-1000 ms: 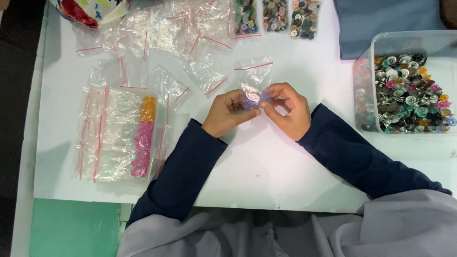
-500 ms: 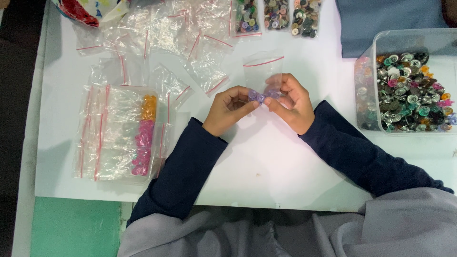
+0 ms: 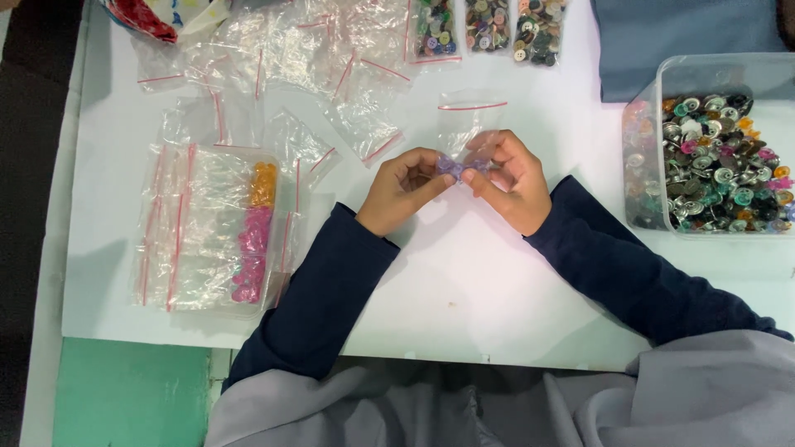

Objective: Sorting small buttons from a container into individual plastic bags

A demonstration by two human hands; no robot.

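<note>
The small clear plastic zip bag with a red seal strip (image 3: 469,124) now stands higher above the fingers than a second ago, its mouth lifted away. Both hands sit slightly further up the white worktop (image 3: 464,281), the left hand (image 3: 402,190) and right hand (image 3: 509,178) pinching purple buttons (image 3: 454,167) between them.

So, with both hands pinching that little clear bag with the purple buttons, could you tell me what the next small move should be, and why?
Probably run the fingertips along the red strip to seal it. The small clear bag stands up from between the left hand and right hand, the purple buttons already sit low inside at the fingertips, and its red-striped mouth points away, seemingly not pressed shut.
</note>
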